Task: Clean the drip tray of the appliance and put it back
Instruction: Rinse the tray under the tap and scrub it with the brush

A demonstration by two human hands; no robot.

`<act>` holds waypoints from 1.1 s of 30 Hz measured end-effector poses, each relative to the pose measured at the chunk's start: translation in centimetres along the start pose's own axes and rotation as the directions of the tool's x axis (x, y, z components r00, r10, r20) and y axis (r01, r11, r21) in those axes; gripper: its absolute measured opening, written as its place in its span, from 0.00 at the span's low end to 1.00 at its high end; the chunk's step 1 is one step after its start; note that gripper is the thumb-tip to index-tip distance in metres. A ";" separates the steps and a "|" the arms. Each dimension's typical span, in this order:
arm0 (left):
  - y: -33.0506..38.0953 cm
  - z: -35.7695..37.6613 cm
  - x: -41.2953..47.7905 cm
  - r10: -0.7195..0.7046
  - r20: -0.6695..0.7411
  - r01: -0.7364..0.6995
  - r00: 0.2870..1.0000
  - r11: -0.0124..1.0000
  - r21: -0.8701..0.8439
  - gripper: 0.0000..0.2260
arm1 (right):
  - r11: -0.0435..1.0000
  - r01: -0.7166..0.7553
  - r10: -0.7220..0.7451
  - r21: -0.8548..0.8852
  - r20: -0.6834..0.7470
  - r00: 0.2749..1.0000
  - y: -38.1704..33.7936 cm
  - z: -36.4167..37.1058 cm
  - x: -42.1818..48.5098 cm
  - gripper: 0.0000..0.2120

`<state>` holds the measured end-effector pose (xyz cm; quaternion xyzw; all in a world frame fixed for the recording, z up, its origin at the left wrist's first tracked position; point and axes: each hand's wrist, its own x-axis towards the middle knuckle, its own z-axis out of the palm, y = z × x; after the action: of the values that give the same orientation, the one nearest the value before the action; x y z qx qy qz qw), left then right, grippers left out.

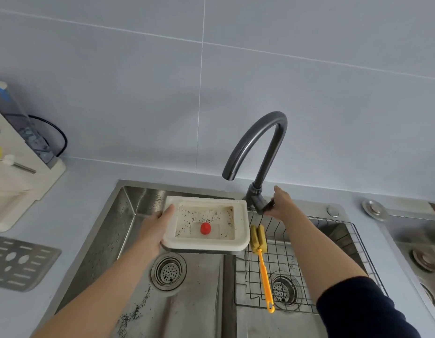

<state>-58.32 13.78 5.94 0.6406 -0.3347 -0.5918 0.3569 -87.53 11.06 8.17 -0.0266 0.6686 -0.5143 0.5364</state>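
Observation:
My left hand [160, 222] grips the left edge of a white drip tray [240, 237], holding it level over the left sink basin. Dark specks cover the tray's inside and a small red float [205, 228] stands in it. My right hand [281, 203] holds the dark lever of the curved grey faucet [254, 147], whose spout ends above and behind the tray. No water is running. The white appliance [14, 172] stands on the counter at far left. A perforated metal grate [19, 263] lies on the counter in front of it.
A yellow sponge brush [260, 250] with an orange handle lies on a wire rack [333, 264] over the right sink basin. The left basin [114, 240] is spattered with dark grounds around its drain [169, 272]. A gas hob [421, 259] lies at far right.

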 end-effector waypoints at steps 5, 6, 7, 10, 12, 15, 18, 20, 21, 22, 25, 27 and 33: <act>0.0 0.6 0.7 -0.003 0.035 0.004 0.999 1.000 -0.022 0.18 | 0.947 0.118 -0.155 -0.300 -0.103 0.982 0.5 -0.1 1.0 0.11; 0.0 0.8 0.8 -0.004 0.041 0.005 0.999 1.000 -0.021 0.19 | 0.933 0.133 -0.176 -0.333 -0.102 0.979 0.6 -0.1 1.1 0.11; -0.1 0.9 0.9 -0.005 0.043 0.006 0.999 1.000 -0.019 0.19 | 0.920 0.150 -0.203 -0.363 -0.114 0.972 0.7 -0.1 1.3 0.12; -0.2 1.2 1.0 -0.006 0.051 0.007 0.999 1.000 -0.025 0.18 | 0.913 0.164 -0.228 -0.375 -0.134 0.964 1.0 -0.2 1.6 0.14; -0.3 1.2 1.0 -0.004 0.058 0.006 0.998 1.000 -0.030 0.16 | 0.896 0.163 -0.238 -0.414 -0.136 0.962 1.0 -0.2 1.8 0.14; -0.5 0.9 1.1 -0.009 0.051 0.012 0.999 0.999 -0.043 0.14 | 0.872 0.164 -0.242 -0.462 -0.115 0.963 1.0 -0.4 1.8 0.15; -0.6 0.5 1.0 -0.018 0.051 0.021 0.999 0.998 -0.054 0.12 | 0.841 0.169 -0.246 -0.515 -0.085 0.966 1.1 -0.4 1.9 0.14; -0.7 0.3 1.0 -0.018 0.041 0.020 0.999 0.998 -0.057 0.11 | 0.823 0.167 -0.251 -0.543 -0.083 0.965 1.1 -0.4 1.6 0.13; -0.7 0.2 0.9 -0.015 0.034 0.017 0.999 0.998 -0.060 0.10 | 0.828 0.170 -0.248 -0.534 -0.078 0.965 1.1 -0.4 1.4 0.13; -0.7 0.1 0.9 -0.010 0.027 0.012 1.000 0.998 -0.063 0.09 | 0.845 0.178 -0.245 -0.505 -0.069 0.967 1.1 -0.4 1.2 0.15; -0.8 -0.2 0.7 0.011 -0.004 -0.012 1.000 0.999 -0.048 0.07 | 0.903 0.202 -0.239 -0.379 -0.051 0.970 1.3 -0.5 1.0 0.18; -0.9 -0.3 0.5 0.027 -0.018 -0.027 0.999 0.999 -0.029 0.07 | 0.907 0.185 -0.231 -0.378 -0.079 0.970 1.4 -0.5 1.0 0.17; -0.7 -0.5 0.1 0.036 -0.011 -0.036 0.999 0.999 -0.031 0.08 | 0.927 0.137 -0.198 -0.349 -0.147 0.969 1.8 -0.4 0.8 0.16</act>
<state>-57.82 14.10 5.27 0.6318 -0.3349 -0.5872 0.3793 -87.25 11.63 6.30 -0.1285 0.7874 -0.4367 0.4155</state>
